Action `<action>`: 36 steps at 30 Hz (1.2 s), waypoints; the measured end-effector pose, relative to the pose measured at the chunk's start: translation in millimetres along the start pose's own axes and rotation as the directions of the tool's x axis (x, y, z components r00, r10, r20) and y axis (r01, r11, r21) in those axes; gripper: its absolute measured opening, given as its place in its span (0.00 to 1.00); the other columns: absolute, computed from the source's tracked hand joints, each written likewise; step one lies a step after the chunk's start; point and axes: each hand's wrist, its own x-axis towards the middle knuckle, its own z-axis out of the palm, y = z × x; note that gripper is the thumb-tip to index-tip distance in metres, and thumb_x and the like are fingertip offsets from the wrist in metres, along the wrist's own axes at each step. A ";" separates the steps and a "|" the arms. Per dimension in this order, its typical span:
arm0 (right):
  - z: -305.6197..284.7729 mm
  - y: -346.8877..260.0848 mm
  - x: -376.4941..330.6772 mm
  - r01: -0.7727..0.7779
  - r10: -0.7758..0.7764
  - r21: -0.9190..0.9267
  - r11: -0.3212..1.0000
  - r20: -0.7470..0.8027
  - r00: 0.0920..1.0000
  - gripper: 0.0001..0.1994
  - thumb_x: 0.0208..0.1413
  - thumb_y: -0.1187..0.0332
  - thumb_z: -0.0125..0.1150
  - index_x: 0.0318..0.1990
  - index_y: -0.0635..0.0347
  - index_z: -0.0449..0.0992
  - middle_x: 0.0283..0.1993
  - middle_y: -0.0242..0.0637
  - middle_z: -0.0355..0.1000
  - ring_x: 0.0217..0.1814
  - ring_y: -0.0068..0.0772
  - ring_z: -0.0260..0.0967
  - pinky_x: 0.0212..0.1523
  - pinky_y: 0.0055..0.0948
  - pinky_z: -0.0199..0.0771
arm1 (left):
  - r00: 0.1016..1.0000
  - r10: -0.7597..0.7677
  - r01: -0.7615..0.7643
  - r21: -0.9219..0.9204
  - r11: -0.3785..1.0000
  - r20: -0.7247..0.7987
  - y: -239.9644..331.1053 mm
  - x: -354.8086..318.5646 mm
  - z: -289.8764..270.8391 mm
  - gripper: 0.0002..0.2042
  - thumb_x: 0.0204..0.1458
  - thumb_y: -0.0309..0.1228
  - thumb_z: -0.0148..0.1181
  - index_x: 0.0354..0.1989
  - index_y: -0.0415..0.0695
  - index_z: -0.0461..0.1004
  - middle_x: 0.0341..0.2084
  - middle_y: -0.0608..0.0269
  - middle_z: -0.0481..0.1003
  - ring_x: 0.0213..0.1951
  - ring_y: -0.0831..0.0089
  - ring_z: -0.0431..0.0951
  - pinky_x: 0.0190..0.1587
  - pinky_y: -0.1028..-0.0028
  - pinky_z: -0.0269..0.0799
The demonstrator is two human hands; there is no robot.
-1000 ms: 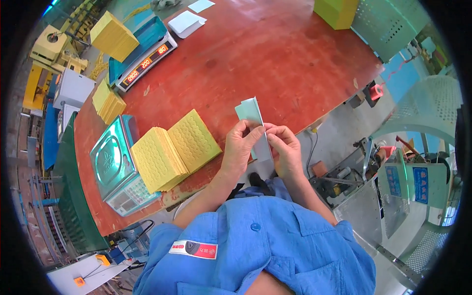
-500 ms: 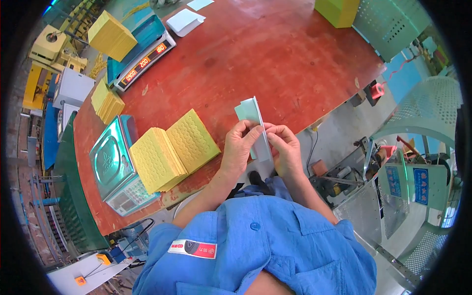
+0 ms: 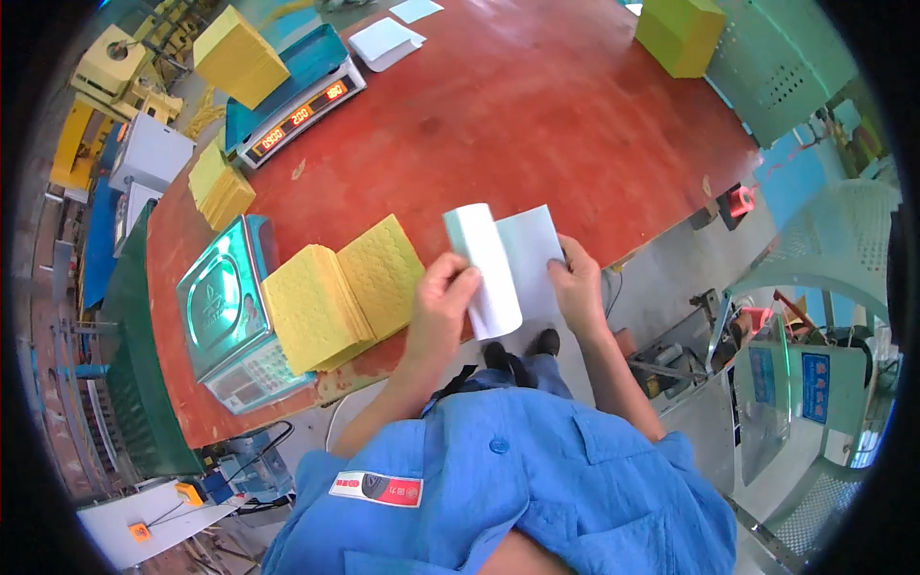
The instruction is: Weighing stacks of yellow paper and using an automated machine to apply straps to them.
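A folded sheet of white and pale-blue paper (image 3: 492, 273) hangs in front of me at the table's near edge. Its left part curls over, bright white, and the right part lies flatter and bluish. My left hand (image 3: 443, 299) pinches the curled side between thumb and fingers. At the right edge, my right hand (image 3: 579, 287) is closed on the flatter part. Left of my left hand, a stack of yellow embossed sheets (image 3: 311, 302) leans against a scale with a shiny metal pan (image 3: 218, 302). Another yellow embossed stack (image 3: 381, 273) lies directly beside it.
The red table (image 3: 575, 125) spreads out ahead. At its far left, a yellow stack (image 3: 240, 57) sits on a lit digital scale (image 3: 302, 110). White sheets (image 3: 383, 43) lie beyond. A yellow-green block (image 3: 678, 36) stands far right, near perforated metal chairs (image 3: 815, 230).
My hands have moved apart, and the paper, narrow and edge-on before, is now spread open between them. My right hand has shifted right. The view has tilted slightly.
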 end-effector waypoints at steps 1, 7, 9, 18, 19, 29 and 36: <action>4.2 0.2 6.9 0.004 -0.004 0.005 1.000 0.010 1.000 0.19 0.53 0.80 0.49 0.54 0.70 0.71 0.47 0.39 0.75 0.49 0.25 0.71 0.52 0.26 0.68 | 0.998 0.054 -0.054 0.001 0.999 -0.013 12.5 -6.4 -8.9 0.04 0.57 0.26 0.54 0.31 0.41 0.71 0.27 0.72 0.70 0.32 0.84 0.67 0.37 0.80 0.64; 55.9 -32.6 26.1 0.172 -0.129 -0.199 0.965 0.208 0.970 0.21 0.55 0.78 0.52 0.58 0.68 0.68 0.49 0.42 0.74 0.51 0.29 0.71 0.53 0.27 0.69 | 0.964 0.261 -0.259 0.049 0.965 -0.045 61.1 -29.4 -28.2 0.04 0.60 0.26 0.52 0.32 0.42 0.70 0.28 0.74 0.68 0.32 0.87 0.65 0.37 0.82 0.62; 56.4 -35.0 31.5 0.457 -0.463 -0.332 0.825 0.066 0.884 0.22 0.57 0.71 0.56 0.59 0.67 0.67 0.54 0.47 0.72 0.56 0.40 0.71 0.56 0.35 0.70 | 0.968 0.244 -0.245 -0.009 0.969 -0.058 61.1 -32.2 -28.3 0.04 0.60 0.26 0.53 0.32 0.42 0.70 0.28 0.74 0.68 0.32 0.87 0.65 0.36 0.82 0.61; 32.8 -41.1 3.2 -0.104 -0.017 0.307 0.946 0.368 0.930 0.19 0.56 0.67 0.62 0.52 0.67 0.72 0.41 0.37 0.75 0.42 0.25 0.71 0.43 0.28 0.73 | 0.901 0.432 -0.387 0.540 0.748 0.048 38.0 -6.2 -13.1 0.06 0.51 0.22 0.63 0.28 0.41 0.70 0.23 0.68 0.68 0.27 0.80 0.67 0.31 0.76 0.64; 21.2 -42.8 5.9 -0.057 -0.018 0.275 0.960 0.262 0.965 0.17 0.55 0.68 0.63 0.49 0.67 0.73 0.39 0.36 0.75 0.40 0.24 0.71 0.42 0.27 0.72 | 0.841 0.535 -0.428 0.700 0.572 0.078 36.2 0.7 -6.9 0.07 0.49 0.20 0.64 0.26 0.40 0.69 0.22 0.65 0.68 0.25 0.76 0.67 0.29 0.74 0.64; -112.6 -31.2 86.4 0.186 -0.082 0.286 0.940 -0.341 0.937 0.05 0.57 0.72 0.60 0.31 0.63 0.77 0.25 0.22 0.70 0.27 0.12 0.62 0.28 0.17 0.61 | 0.809 0.497 -0.587 0.471 0.658 0.315 69.7 118.6 111.2 0.02 0.52 0.18 0.57 0.32 0.38 0.72 0.25 0.64 0.71 0.29 0.78 0.69 0.33 0.76 0.66; -194.3 -43.5 226.4 0.343 -0.117 0.363 0.866 -0.520 0.846 0.12 0.65 0.67 0.50 0.29 0.61 0.71 0.26 0.21 0.63 0.28 0.12 0.55 0.28 0.19 0.57 | 0.632 0.610 -0.744 0.152 0.651 0.478 142.4 255.8 277.6 0.08 0.55 0.20 0.53 0.43 0.40 0.73 0.34 0.68 0.73 0.34 0.81 0.69 0.39 0.80 0.65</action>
